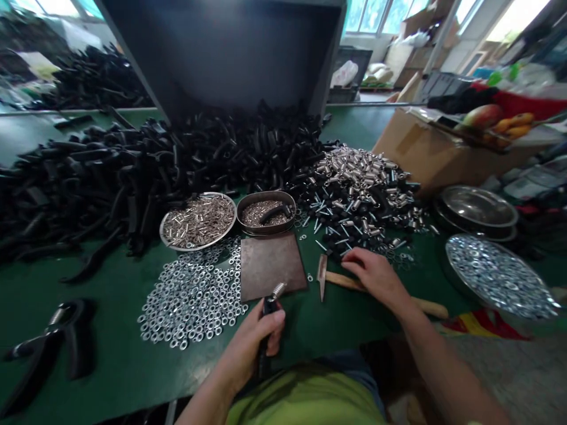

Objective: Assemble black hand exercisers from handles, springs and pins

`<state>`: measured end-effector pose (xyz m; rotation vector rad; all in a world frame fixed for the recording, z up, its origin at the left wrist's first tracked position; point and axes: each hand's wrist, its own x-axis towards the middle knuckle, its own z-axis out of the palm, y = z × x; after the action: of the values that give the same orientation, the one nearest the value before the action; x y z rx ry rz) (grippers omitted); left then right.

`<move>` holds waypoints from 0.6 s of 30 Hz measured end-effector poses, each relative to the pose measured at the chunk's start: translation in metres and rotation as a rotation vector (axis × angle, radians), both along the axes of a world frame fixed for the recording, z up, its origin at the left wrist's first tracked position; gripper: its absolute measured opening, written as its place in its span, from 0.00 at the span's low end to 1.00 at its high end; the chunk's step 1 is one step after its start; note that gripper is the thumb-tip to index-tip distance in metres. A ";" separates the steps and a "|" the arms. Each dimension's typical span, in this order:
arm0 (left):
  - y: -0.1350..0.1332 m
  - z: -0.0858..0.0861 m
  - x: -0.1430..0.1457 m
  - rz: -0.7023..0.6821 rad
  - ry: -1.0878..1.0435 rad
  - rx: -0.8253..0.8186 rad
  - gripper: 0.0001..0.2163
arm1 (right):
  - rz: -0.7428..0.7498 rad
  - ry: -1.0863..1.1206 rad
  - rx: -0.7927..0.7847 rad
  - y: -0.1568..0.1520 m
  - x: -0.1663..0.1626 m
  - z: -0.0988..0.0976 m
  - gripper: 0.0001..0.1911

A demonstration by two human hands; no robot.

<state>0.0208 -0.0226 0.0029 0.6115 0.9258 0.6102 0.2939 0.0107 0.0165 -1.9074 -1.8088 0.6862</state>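
Note:
My left hand (259, 330) is closed around a black handle (262, 354), with a metal coil spring (278, 290) standing out of its top end. It is just in front of a square steel plate (272, 264). My right hand (372, 274) reaches over the wooden shaft of a hammer (345, 280). Its fingers are pinched together at the near edge of a pile of black-headed screws (325, 215); what they hold, if anything, is hidden. Many loose coil springs (361, 168) lie behind those screws.
Metal nuts (190, 301) are spread left of the plate. Behind stand a dish of small pins (199, 221) and an oval tin (266, 198). Black handles (133, 165) are heaped at the back. An assembled tool (73, 336) lies left; a full bowl (498, 274) stands right.

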 end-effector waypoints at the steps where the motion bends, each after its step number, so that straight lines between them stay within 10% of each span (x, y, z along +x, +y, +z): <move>1: 0.002 0.000 -0.002 0.058 0.014 0.008 0.17 | -0.071 -0.132 0.018 0.000 0.016 -0.003 0.06; 8: 0.012 0.004 0.004 0.186 0.091 0.025 0.26 | -0.139 -0.306 0.019 -0.007 0.052 -0.022 0.05; 14: 0.009 0.004 0.027 0.116 0.039 -0.077 0.26 | 0.044 0.415 0.050 -0.023 -0.031 -0.001 0.08; 18: 0.008 0.007 0.039 0.092 -0.013 -0.123 0.28 | 0.161 0.509 -0.030 -0.030 -0.090 0.011 0.05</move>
<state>0.0599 -0.0147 0.0098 0.4568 0.9760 0.6336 0.2036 -0.0192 0.0274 -1.4369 -1.6310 1.1394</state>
